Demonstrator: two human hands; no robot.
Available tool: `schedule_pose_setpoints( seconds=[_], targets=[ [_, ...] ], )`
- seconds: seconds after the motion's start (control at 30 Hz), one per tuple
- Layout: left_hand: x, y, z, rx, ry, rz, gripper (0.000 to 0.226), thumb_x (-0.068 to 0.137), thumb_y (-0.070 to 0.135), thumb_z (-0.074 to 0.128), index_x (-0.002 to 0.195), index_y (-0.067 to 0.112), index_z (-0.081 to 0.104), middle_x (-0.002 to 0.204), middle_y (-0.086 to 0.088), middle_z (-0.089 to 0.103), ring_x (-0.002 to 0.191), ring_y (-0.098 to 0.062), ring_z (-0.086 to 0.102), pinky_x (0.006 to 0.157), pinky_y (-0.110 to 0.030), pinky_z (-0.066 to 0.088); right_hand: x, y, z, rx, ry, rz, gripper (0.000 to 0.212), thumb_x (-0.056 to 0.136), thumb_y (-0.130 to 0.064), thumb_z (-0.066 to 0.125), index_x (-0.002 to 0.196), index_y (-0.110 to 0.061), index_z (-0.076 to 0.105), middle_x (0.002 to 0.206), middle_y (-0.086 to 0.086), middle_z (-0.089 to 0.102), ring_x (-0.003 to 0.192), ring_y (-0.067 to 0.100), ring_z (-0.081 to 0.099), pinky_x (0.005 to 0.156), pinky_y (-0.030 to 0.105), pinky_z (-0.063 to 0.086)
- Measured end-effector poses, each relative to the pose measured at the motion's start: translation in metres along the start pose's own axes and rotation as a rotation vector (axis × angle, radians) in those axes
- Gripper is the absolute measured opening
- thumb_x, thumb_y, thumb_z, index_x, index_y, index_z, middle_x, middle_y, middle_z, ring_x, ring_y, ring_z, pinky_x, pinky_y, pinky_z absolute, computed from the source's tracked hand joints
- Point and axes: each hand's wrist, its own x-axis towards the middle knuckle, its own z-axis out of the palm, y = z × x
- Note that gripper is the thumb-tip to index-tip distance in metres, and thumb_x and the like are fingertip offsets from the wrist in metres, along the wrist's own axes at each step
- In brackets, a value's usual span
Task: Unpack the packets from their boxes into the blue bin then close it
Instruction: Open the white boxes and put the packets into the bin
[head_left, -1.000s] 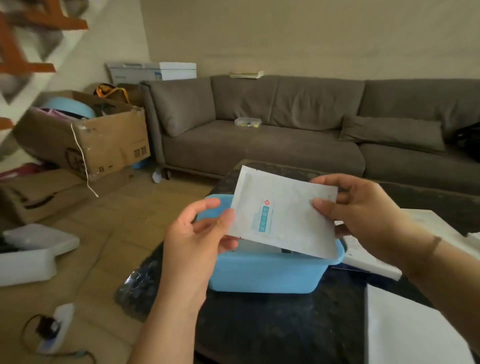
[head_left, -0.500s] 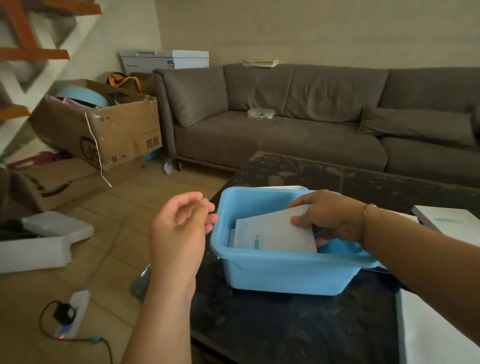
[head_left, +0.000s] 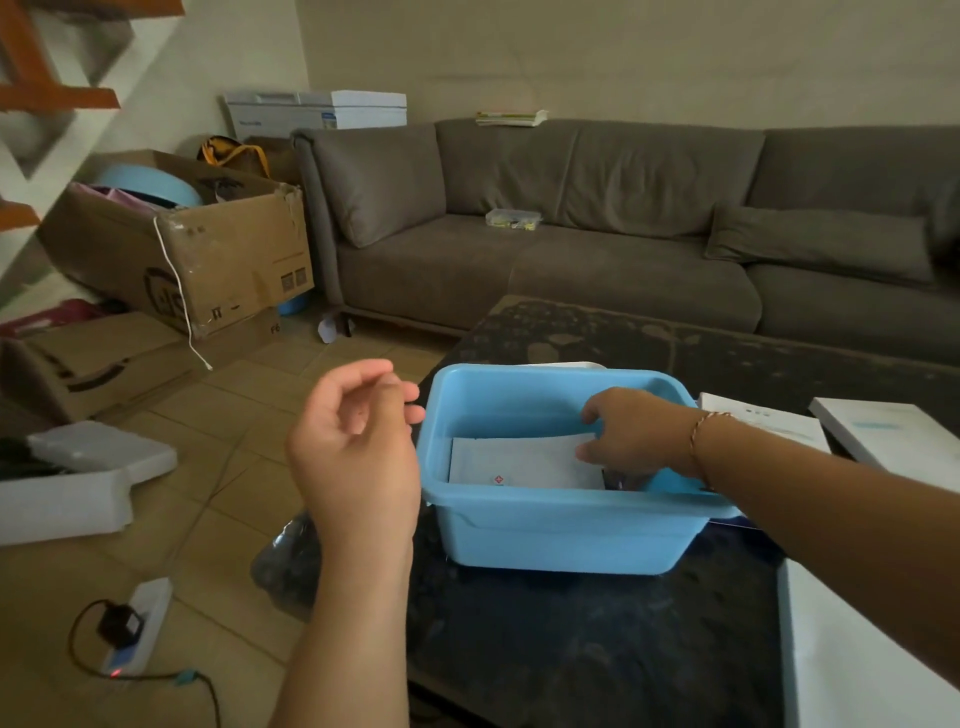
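The blue bin (head_left: 550, 540) stands on the dark table near its left edge. A white packet (head_left: 519, 462) with a small red mark lies inside it. My right hand (head_left: 631, 431) reaches down into the bin, and its fingers pinch the packet's right edge. My left hand (head_left: 358, 441) hovers just left of the bin's rim with loosely curled fingers and holds nothing. White boxes lie at the right: one flat box (head_left: 763, 421) behind my right wrist and another box (head_left: 883, 431) beyond it.
The dark table (head_left: 597, 649) carries a large white sheet or lid (head_left: 841, 654) at the front right. A grey sofa (head_left: 597, 260) runs behind the table. Cardboard boxes (head_left: 208, 260), white foam pieces (head_left: 78, 478) and a power strip (head_left: 135, 629) lie on the floor at left.
Both hands held the packet above the bin. My left hand let go and stayed beside the rim, while my right hand lowered the packet down flat inside the bin.
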Motion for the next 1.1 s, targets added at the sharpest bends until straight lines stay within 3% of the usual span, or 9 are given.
schedule_pose_setpoints(
  seconds=[0.27, 0.33, 0.47, 0.6, 0.67, 0.73, 0.87, 0.97, 1.1],
  targets=[
    [-0.04, 0.01, 0.021, -0.095, -0.081, 0.421, 0.008, 0.091, 0.004, 0.056, 0.094, 0.008, 0.063, 0.075, -0.007, 0.065, 0.068, -0.017, 0.064, 0.064, -0.025, 0.052, -0.021, 0.01, -0.003, -0.125, -0.013, -0.069, 0.034, 0.097, -0.018, 0.049, 0.129, -0.007, 0.057, 0.129, 0.011, 0.061, 0.116, 0.027, 0.057, 0.092, 0.03, 0.044],
    [-0.071, 0.011, 0.027, -0.026, -0.363, 0.682, 0.009, 0.09, 0.012, 0.057, 0.093, 0.008, 0.064, 0.078, -0.007, 0.064, 0.071, -0.019, 0.063, 0.065, -0.028, 0.052, -0.04, 0.021, -0.012, -0.028, 0.182, -0.146, 0.041, 0.096, -0.016, 0.05, 0.138, -0.011, 0.052, 0.13, 0.009, 0.063, 0.12, 0.027, 0.057, 0.1, 0.031, 0.042],
    [-0.13, -0.002, 0.035, 0.255, -1.2, 0.96, 0.029, 0.086, 0.034, 0.073, 0.106, 0.014, 0.069, 0.107, -0.001, 0.066, 0.097, -0.013, 0.06, 0.083, -0.03, 0.051, -0.119, 0.067, -0.024, 0.434, 0.654, -0.343, 0.033, 0.089, -0.009, 0.065, 0.12, -0.023, 0.065, 0.093, -0.008, 0.075, 0.084, 0.012, 0.071, 0.083, 0.032, 0.057],
    [-0.15, -0.035, 0.043, 0.739, -1.769, 0.944, 0.051, 0.091, 0.037, 0.067, 0.137, 0.033, 0.044, 0.154, 0.012, 0.026, 0.141, -0.01, 0.025, 0.115, -0.041, 0.032, -0.189, 0.134, -0.004, 0.71, 0.795, -0.131, 0.032, 0.077, -0.051, 0.061, 0.106, -0.039, 0.065, 0.087, -0.012, 0.076, 0.078, 0.007, 0.074, 0.07, 0.036, 0.062],
    [-0.152, -0.047, 0.043, 0.745, -1.774, 0.931, 0.054, 0.092, 0.049, 0.06, 0.14, 0.037, 0.039, 0.155, 0.013, 0.024, 0.141, -0.01, 0.023, 0.115, -0.044, 0.031, -0.203, 0.166, 0.013, 0.788, 0.834, -0.034, 0.032, 0.074, -0.061, 0.06, 0.1, -0.043, 0.066, 0.088, -0.012, 0.076, 0.075, 0.011, 0.074, 0.066, 0.043, 0.062],
    [-0.156, -0.056, 0.041, 0.739, -1.725, 0.958, 0.062, 0.088, 0.056, 0.06, 0.142, 0.042, 0.032, 0.155, 0.014, 0.024, 0.14, -0.01, 0.025, 0.116, -0.042, 0.03, -0.212, 0.19, 0.026, 0.795, 0.822, 0.027, 0.014, 0.086, -0.035, 0.064, 0.095, -0.045, 0.066, 0.085, -0.01, 0.076, 0.07, 0.012, 0.073, 0.06, 0.046, 0.06],
    [-0.169, -0.064, 0.042, 0.685, -1.605, 1.18, 0.063, 0.084, 0.06, 0.062, 0.139, 0.038, 0.041, 0.146, 0.008, 0.043, 0.113, -0.013, 0.054, 0.091, -0.032, 0.052, -0.225, 0.218, 0.035, 0.774, 0.839, 0.056, 0.029, 0.09, -0.012, 0.063, 0.098, -0.04, 0.066, 0.084, -0.008, 0.076, 0.069, 0.015, 0.073, 0.058, 0.042, 0.059],
    [-0.178, -0.065, 0.047, 0.424, -1.491, 1.183, 0.037, 0.087, 0.048, 0.065, 0.116, 0.025, 0.067, 0.12, 0.005, 0.065, 0.074, -0.013, 0.062, 0.057, -0.029, 0.051, -0.236, 0.227, 0.044, 0.72, 0.934, 0.008, 0.026, 0.088, -0.018, 0.064, 0.1, -0.041, 0.064, 0.087, -0.014, 0.075, 0.074, 0.012, 0.073, 0.063, 0.036, 0.059],
    [-0.189, -0.061, 0.065, 0.209, -1.282, 1.115, 0.023, 0.095, 0.027, 0.064, 0.082, 0.01, 0.074, 0.09, 0.001, 0.073, 0.065, -0.011, 0.065, 0.052, -0.028, 0.051, -0.252, 0.225, 0.047, 0.483, 1.109, -0.185, 0.006, 0.095, -0.023, 0.062, 0.097, -0.021, 0.067, 0.1, -0.014, 0.071, 0.092, 0.007, 0.068, 0.073, 0.021, 0.055]
  ],
)
